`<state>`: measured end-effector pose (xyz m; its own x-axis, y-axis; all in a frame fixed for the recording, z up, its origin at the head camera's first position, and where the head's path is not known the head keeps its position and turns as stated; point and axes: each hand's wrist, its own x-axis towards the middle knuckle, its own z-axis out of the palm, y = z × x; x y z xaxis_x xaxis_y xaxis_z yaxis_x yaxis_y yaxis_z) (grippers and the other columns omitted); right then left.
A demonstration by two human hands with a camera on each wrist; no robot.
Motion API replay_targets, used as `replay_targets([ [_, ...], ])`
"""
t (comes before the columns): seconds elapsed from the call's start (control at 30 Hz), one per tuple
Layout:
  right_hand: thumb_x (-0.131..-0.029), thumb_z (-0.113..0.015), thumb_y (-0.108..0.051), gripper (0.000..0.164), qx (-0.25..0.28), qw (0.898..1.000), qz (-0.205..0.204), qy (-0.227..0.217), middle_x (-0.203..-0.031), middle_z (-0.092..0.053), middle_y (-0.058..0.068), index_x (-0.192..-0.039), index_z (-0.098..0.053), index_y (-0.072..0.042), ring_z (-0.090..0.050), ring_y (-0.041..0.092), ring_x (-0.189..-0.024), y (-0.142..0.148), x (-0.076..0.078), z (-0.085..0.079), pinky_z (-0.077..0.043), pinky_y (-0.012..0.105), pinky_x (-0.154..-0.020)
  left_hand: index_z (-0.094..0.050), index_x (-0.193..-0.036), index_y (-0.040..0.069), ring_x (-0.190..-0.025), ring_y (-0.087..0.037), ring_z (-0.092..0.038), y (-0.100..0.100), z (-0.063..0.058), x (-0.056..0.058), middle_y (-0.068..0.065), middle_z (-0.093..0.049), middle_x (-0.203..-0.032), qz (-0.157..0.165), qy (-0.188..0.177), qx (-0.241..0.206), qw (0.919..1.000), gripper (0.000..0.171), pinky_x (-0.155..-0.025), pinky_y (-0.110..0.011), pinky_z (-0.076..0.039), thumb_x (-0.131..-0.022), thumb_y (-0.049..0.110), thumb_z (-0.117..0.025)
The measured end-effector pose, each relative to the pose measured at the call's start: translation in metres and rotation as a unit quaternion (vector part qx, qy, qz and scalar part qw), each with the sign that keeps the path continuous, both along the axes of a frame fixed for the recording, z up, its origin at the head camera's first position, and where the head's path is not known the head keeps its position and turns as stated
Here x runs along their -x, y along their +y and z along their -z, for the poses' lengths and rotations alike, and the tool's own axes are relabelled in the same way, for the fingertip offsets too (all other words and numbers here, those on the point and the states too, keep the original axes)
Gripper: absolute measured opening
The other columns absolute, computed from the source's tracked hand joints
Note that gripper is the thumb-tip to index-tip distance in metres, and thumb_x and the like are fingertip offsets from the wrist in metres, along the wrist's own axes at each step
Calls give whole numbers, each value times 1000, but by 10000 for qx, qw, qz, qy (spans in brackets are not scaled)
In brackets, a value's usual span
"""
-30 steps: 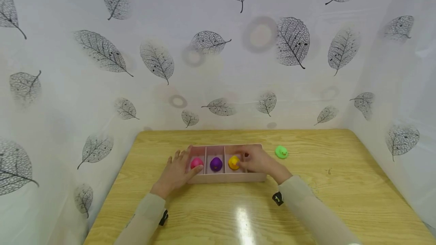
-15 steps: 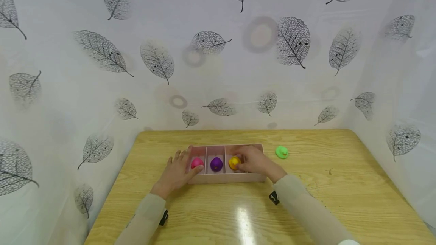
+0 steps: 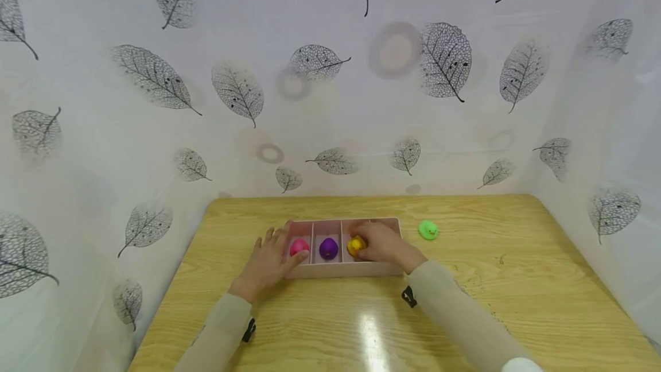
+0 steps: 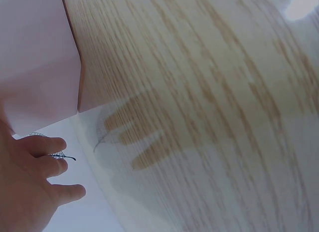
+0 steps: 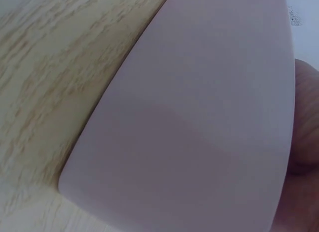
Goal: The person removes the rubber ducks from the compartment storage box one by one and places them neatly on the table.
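Observation:
In the head view a pale pink divided box (image 3: 341,270) lies lengthwise on the table. My left hand (image 3: 264,263) rests on its left end, fingers spread and thumb reaching over the front near a pink duck (image 3: 299,248). A purple toy duck (image 3: 328,249) sits in the adjoining compartment. My right hand (image 3: 384,244) reaches into the box from the right and pinches a yellow toy duck (image 3: 356,245) between thumb and fingers. That hand hides much of the box's right end. In the right wrist view, the box wall (image 5: 189,117) covers most of the hand.
A green toy duck (image 3: 428,229) stands on the wooden table (image 3: 330,314), right of the box. Behind and at both sides hangs a white leaf-print curtain (image 3: 330,102). Light glares off the tabletop near the front.
My right wrist and forearm have swung a little to the left while the fingers stay at the yellow duck, which has turned slightly. The left hand keeps its place on the box.

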<state>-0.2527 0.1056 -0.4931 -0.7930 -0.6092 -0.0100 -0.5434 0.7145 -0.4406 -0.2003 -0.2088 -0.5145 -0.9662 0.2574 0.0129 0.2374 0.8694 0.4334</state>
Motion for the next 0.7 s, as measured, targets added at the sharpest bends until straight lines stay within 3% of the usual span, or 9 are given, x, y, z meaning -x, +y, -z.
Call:
replay_targets([
  [0.43,-85,-88,-21,51,-183,9984,374,-386,-125,-75,11,-131,-71,-5,-70,25,-108,-6,-1,-3,-56,45,-105,-12,-171,15,-157,-51,-27,0,-1,1,-23,-40,-167,29,-38,106,9999,95,-126,-75,-17,-102,68,-51],
  [0.7,-86,-86,-18,47,-106,9987,405,-298,-126,-75,11,-129,-72,-5,-70,25,-109,-6,0,-1,-56,45,-105,-11,-171,17,-158,-52,-25,0,-1,1,-23,-39,-167,18,-63,57,10000,96,-126,-74,-16,-102,68,-52],
])
